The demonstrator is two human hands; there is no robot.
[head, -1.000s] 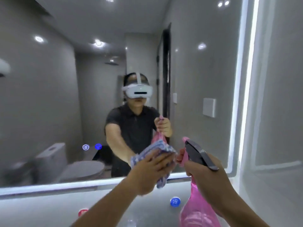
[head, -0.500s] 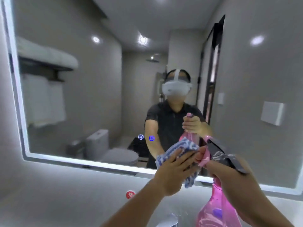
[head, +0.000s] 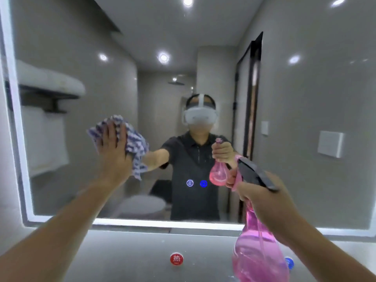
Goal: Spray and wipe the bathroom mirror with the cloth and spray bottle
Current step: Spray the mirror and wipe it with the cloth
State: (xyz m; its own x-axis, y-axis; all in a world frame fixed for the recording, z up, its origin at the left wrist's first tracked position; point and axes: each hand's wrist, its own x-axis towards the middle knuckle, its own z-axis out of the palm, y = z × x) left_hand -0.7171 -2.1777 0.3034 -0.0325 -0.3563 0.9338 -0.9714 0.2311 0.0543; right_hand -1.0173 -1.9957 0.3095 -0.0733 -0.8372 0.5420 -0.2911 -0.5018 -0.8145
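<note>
Cloth pressed to the mirror, spray bottle held ready at the right.

The bottom of the pink spray bottle [head: 258, 253] runs off the lower edge, and it covers most of a blue round cap [head: 289, 262] behind it; a red round cap [head: 176, 258] sits in the open on the counter [head: 130, 251]. The reflected room is blurred, so the toilet and towel shelf are only soft shapes. The left hand [head: 114, 151] is spread flat, fingers straight and close together, pushing the blue-and-white checked cloth [head: 134, 143] against the left-middle of the mirror [head: 305, 98]. The right hand [head: 262, 202] is wrapped around the bottle's neck below its dark trigger head; whether a finger rests on the trigger I cannot tell.
</note>
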